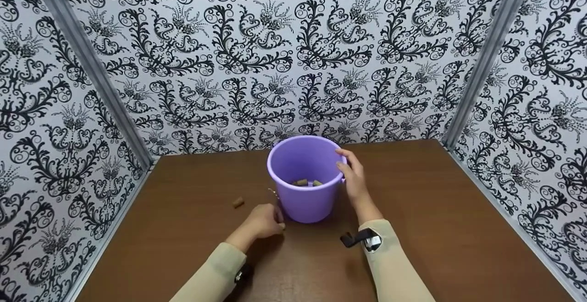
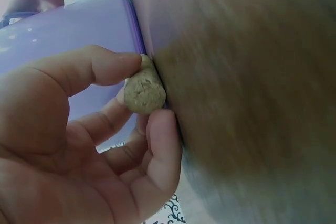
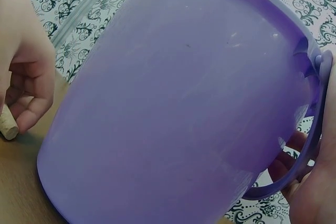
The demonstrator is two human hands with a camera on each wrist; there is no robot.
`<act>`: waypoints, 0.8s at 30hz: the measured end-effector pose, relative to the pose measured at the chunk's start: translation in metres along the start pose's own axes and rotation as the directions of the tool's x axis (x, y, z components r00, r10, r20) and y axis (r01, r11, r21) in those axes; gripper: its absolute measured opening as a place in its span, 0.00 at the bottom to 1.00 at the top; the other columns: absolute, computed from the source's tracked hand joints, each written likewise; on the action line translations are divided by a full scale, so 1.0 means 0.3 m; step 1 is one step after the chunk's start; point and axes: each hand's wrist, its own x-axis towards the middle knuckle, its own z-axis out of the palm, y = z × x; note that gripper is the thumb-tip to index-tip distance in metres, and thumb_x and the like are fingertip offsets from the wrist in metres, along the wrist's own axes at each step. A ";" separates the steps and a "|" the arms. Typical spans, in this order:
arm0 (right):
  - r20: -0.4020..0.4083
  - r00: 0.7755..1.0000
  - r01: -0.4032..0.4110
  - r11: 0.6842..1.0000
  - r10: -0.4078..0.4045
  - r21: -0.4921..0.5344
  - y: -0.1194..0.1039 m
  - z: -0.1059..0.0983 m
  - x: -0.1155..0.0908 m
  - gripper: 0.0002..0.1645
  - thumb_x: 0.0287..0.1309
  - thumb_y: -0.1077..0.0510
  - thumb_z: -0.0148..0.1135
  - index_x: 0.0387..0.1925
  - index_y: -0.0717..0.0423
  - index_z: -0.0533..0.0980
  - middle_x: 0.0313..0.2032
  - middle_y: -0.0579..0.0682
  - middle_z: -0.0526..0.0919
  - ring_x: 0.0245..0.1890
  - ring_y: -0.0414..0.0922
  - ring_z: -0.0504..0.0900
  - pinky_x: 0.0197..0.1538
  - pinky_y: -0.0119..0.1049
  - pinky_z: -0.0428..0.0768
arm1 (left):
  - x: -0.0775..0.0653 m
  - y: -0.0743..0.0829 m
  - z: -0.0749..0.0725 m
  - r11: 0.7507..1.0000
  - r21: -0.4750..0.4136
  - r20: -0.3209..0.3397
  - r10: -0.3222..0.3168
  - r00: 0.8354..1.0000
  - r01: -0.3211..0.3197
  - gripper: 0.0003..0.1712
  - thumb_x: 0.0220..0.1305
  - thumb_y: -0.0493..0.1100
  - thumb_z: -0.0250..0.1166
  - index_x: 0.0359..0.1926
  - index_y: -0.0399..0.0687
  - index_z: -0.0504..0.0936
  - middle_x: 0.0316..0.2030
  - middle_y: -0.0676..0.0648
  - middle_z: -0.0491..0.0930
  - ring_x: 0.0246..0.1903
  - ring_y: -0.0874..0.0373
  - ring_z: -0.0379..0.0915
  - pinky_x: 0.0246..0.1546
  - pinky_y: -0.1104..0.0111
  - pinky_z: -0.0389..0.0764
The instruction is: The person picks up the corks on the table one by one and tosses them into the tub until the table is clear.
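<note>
A purple bucket (image 1: 306, 205) stands upright on the table, with several corks (image 1: 301, 183) visible on its bottom. My right hand (image 1: 355, 178) holds the bucket's right rim, thumb and fingers at the edge. In the right wrist view the bucket's handle (image 3: 303, 169) hangs down beside that hand. Close to the table, just left of the bucket's base, my left hand (image 1: 263, 222) pinches a cork (image 2: 145, 95) between thumb and fingers. Another cork (image 1: 238, 202) lies on the table, left of the bucket and farther back than the left hand.
The brown wooden table (image 1: 440, 219) runs back to a wall (image 1: 284, 63) covered in black-and-white scrollwork. Patterned side walls with grey metal posts (image 1: 477, 63) close in the left and right. A black strap (image 1: 357, 237) hangs loose from the right wrist.
</note>
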 end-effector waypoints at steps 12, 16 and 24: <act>-0.004 1.000 -0.002 1.000 0.001 -0.010 0.002 0.004 0.000 0.25 0.68 0.68 0.51 0.64 0.68 0.76 0.66 0.68 0.78 0.63 0.55 0.76 0.61 0.28 0.74 | 0.058 -0.121 0.088 0.998 -0.022 -0.019 0.053 0.998 -0.053 0.03 0.50 0.44 0.71 0.24 0.55 0.84 0.23 0.56 0.82 0.26 0.56 0.77 0.29 0.62 0.79; 0.000 1.000 -0.001 1.000 0.001 -0.001 0.001 0.002 0.001 0.25 0.68 0.68 0.51 0.64 0.68 0.76 0.66 0.68 0.78 0.62 0.56 0.76 0.59 0.28 0.75 | -0.009 -0.022 0.013 0.997 -0.062 -0.024 0.039 0.999 -0.040 0.04 0.49 0.41 0.71 0.26 0.50 0.83 0.23 0.54 0.81 0.28 0.57 0.75 0.31 0.63 0.79; -0.001 1.000 -0.004 1.000 0.004 0.001 0.003 -0.002 0.002 0.25 0.69 0.68 0.51 0.65 0.68 0.76 0.66 0.69 0.78 0.58 0.52 0.77 0.57 0.29 0.76 | -0.057 0.008 -0.034 0.981 -0.191 -0.034 0.037 0.999 -0.042 0.04 0.50 0.38 0.71 0.30 0.49 0.84 0.25 0.57 0.79 0.27 0.63 0.73 0.31 0.68 0.77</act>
